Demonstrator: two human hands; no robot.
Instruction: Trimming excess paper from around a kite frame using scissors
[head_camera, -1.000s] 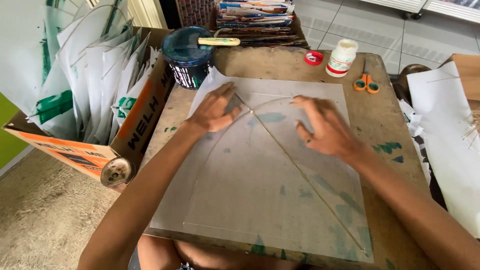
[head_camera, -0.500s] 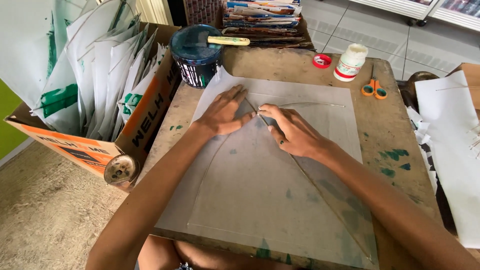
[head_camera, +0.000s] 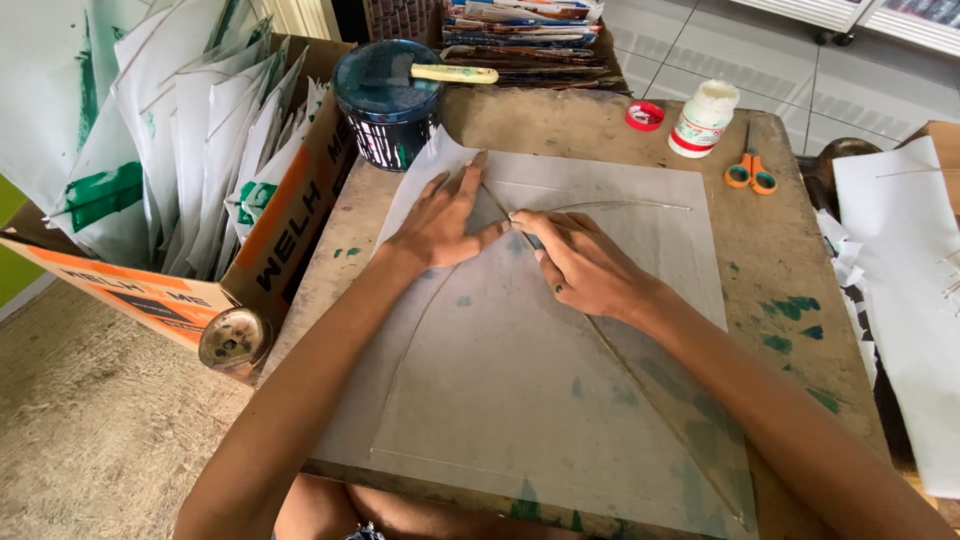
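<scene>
Both hands press a translucent paper sheet (head_camera: 520, 380) lying on a wooden counter (head_camera: 790, 300). The left hand (head_camera: 440, 220) lies flat, fingers spread; the right hand (head_camera: 585, 265) pinches a thin stick (head_camera: 650, 370) crossing the sheet. A paint can (head_camera: 385, 100) stands behind.

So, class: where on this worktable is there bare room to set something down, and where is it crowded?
Free patches: the bare wood between the translucent sheet and the table's right edge, below the scissors; also the strip left of the sheet beside the cardboard box. Crowded: the far edge, with paint tub, glue bottle and red cap; both hands cover the sheet's top.
</scene>
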